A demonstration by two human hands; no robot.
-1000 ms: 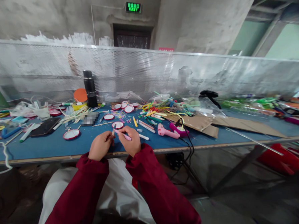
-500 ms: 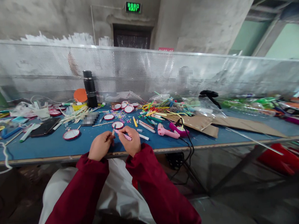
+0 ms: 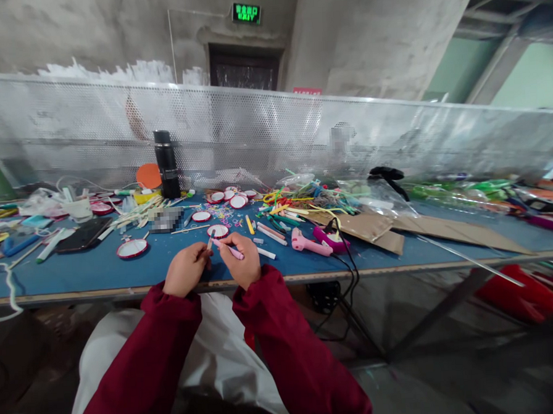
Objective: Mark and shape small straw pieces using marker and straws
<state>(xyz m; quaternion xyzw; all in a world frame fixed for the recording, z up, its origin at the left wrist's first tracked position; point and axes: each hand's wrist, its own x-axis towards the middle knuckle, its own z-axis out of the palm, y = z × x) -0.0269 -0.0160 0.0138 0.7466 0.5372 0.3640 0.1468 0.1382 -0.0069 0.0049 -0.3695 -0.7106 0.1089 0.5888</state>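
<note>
My right hand [image 3: 243, 262] is closed round a pale pink marker pen [image 3: 235, 253], its tip pointing left toward the other hand. With fingers pinched, my left hand [image 3: 187, 270] holds a small thin stick [image 3: 210, 241] upright; its lower part is hidden by the fingers. The pen tip is at or very near the stick, but touching I cannot tell. Just behind both hands lies a round red-rimmed white lid [image 3: 218, 231]. A white marker [image 3: 266, 253] rests to the right of my right hand.
A pink glue gun [image 3: 310, 243] and a purple one [image 3: 331, 239] lie right, cables hanging over the table edge. Cardboard [image 3: 361, 226], a heap of coloured pipe cleaners [image 3: 313, 196], a black bottle [image 3: 166, 166] and a dark phone [image 3: 83, 235] are around. A perforated metal screen [image 3: 263, 127] stands behind.
</note>
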